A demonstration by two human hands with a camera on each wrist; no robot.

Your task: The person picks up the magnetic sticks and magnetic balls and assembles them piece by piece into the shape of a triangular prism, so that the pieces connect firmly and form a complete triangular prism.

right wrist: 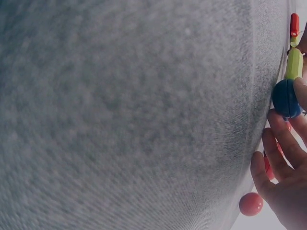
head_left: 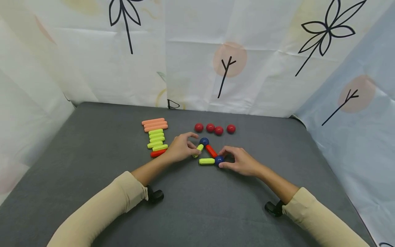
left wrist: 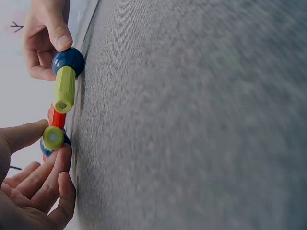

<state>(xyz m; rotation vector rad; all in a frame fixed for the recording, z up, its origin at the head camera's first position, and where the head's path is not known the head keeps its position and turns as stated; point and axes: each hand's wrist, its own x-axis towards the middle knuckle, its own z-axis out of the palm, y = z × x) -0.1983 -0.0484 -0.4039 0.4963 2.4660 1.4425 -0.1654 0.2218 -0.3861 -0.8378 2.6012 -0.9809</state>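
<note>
Two blue balls are joined by a red magnetic stick [head_left: 211,151] on the grey table. My left hand [head_left: 179,148] pinches a yellow-green stick [left wrist: 53,137] between thumb and fingers, at the far blue ball [head_left: 204,141]. The near blue ball [head_left: 218,160] is between the thumb and fingers of my right hand [head_left: 242,162]. From that ball a second yellow-green stick [head_left: 206,161] points left, its free end facing the left wrist view. In the right wrist view, thumb and fingertips touch the blue ball [right wrist: 287,98], and the other fingers are spread.
Several red balls [head_left: 218,130] lie in a row beyond the hands. At the left is a column of orange sticks [head_left: 155,126], yellow-green sticks [head_left: 156,139] and a red stick [head_left: 158,153], partly behind the left forearm. A patterned white cloth [head_left: 191,68] hangs behind the table [head_left: 197,212].
</note>
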